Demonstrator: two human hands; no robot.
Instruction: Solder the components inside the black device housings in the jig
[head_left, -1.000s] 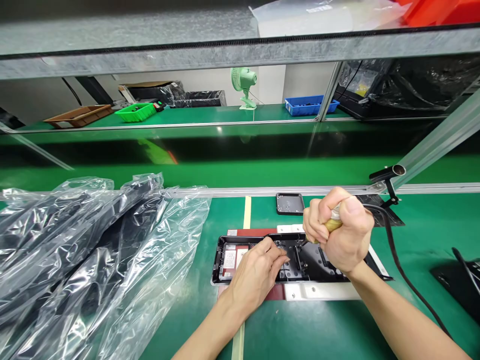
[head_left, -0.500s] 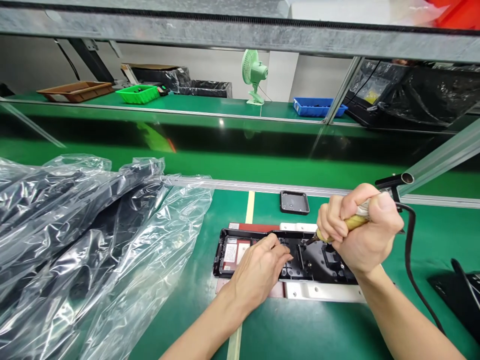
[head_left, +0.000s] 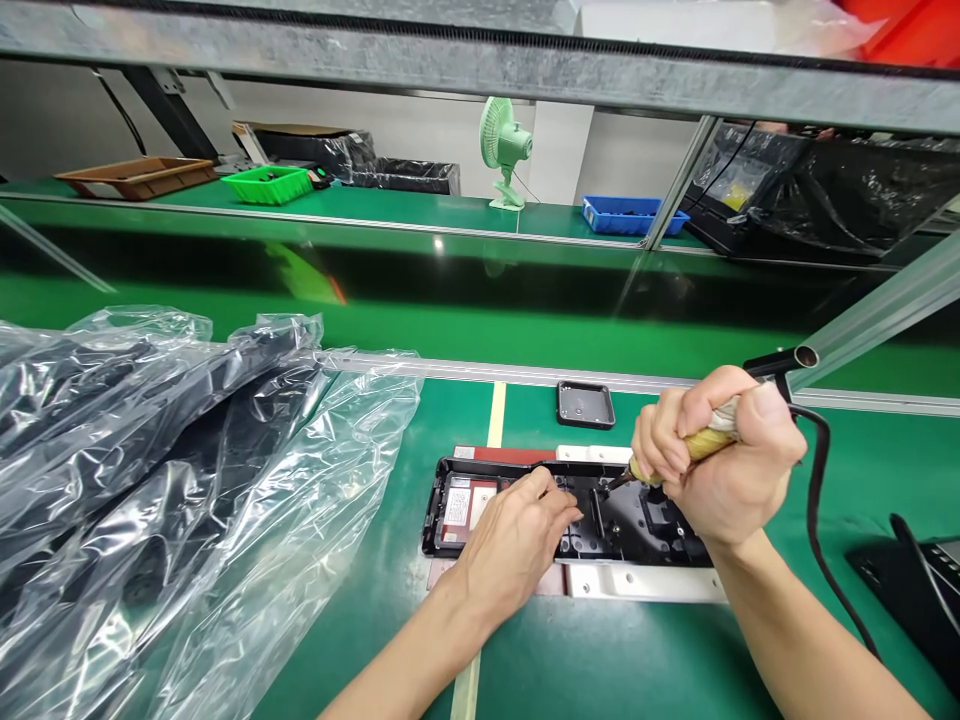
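Note:
A long black plastic housing (head_left: pixel 622 535) lies in a fixture with white blocks (head_left: pixel 645 582) and a dark red base (head_left: pixel 510 455). My left hand (head_left: pixel 521 530) rests over its middle, fingers bent together and pressing down inside it; the thumb and anything small under the fingertips are hidden. In my right hand (head_left: pixel 720 460), a yellow-handled soldering iron (head_left: pixel 701 446) is gripped in a fist and tilted down to the left. Its thin metal tip meets the inside of the housing, beside a raised black rib (head_left: pixel 597 512), just right of my left fingertips.
Clear plastic bags with dark parts (head_left: pixel 225 450) cover the left bench. A small black cover (head_left: pixel 585 404) sits behind the fixture. A black cable (head_left: pixel 817 520) hangs right of my wrist, near a metal tube holder (head_left: pixel 780 360). Black parts (head_left: pixel 907 580) lie far right.
The view has shifted very slightly. Both hands keep the same pose, and the iron's tip stays at the same place in the housing.

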